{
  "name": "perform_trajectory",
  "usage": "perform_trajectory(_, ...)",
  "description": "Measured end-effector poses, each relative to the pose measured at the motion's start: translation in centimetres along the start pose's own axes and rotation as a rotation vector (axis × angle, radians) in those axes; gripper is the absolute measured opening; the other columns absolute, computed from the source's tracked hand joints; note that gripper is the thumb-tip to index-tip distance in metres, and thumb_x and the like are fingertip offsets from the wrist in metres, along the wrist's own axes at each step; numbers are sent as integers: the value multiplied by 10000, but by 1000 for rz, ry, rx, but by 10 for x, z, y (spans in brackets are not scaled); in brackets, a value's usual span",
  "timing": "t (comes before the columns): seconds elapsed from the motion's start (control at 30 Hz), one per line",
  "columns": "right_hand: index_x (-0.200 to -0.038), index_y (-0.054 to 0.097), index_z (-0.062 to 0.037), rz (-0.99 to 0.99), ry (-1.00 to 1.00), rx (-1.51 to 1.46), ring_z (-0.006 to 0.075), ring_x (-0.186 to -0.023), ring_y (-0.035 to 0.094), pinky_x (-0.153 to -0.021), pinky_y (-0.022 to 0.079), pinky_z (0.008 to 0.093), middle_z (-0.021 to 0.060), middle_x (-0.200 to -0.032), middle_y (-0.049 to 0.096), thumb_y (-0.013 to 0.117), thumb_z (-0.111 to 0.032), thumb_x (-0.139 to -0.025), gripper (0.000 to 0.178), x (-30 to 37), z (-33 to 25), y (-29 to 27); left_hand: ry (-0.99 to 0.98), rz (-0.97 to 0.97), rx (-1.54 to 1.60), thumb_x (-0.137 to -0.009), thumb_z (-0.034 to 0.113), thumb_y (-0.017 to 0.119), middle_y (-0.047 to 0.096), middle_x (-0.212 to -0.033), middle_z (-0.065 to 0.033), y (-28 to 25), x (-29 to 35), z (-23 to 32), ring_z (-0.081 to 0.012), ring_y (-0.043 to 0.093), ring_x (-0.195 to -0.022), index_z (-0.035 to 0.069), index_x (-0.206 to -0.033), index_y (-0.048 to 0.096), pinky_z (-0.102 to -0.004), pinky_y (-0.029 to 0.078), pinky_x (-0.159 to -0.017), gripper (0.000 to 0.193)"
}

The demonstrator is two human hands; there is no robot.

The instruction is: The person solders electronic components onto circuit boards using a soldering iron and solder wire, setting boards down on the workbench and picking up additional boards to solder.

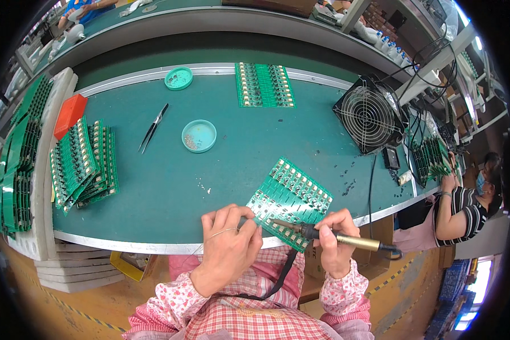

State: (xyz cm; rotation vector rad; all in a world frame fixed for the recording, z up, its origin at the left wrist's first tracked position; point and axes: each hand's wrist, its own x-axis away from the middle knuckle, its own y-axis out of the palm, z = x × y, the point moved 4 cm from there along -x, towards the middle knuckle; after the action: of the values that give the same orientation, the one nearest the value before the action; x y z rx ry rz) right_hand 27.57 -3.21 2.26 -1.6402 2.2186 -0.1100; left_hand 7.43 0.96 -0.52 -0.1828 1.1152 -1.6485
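A green circuit board panel [293,195] with rows of pale connectors lies at an angle near the front edge of the table. My right hand [338,249] grips a soldering iron [361,242] with a gold-coloured handle. Its tip reaches the panel's lower left part, close to my left fingers. My left hand [228,246] is closed at the panel's left corner, thumb and fingers pinched together. A thin solder wire [225,230] loops over the back of that hand; the wire's end is hidden by the fingers.
Two round turquoise dishes [199,136] and tweezers [153,128] lie on the green table. Panels are stacked left [85,164], beside a red box [69,116]; another panel [264,85] lies at the back. A fan [369,114] and cables stand right. A co-worker [462,212] sits far right.
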Motion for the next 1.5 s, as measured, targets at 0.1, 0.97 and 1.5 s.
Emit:
perform_trajectory(0.1,-847,549,12,4,84,-87,58,-519,533,-494,434,234,35,-654,609,613,-153,-917,190,-7,4,1,0,-1,-6,-779,87,715,606,-1064,-53,1,0,0,-280,557,-1051,51,-768,598,-432,350,-873,122)
perform_trajectory(0.97,-871,539,3,-93,135,-204,45,-524,503,-498,411,212,12,-655,573,591,-148,-950,178,-24,17,7,-9,-9,-14,-777,105,720,598,-1030,-44,2,-2,2,-266,536,-1043,61,-764,619,-423,342,-857,111)
perform_trajectory(1.5,-1110,636,-8,65,-239,304,249,-853,603,-786,489,353,143,-1016,600,568,-159,-969,217,-2,27,-16,-13,0,-9,-760,122,722,593,-1084,-33,1,8,-8,-260,545,-1086,106,-854,621,-442,346,-861,139)
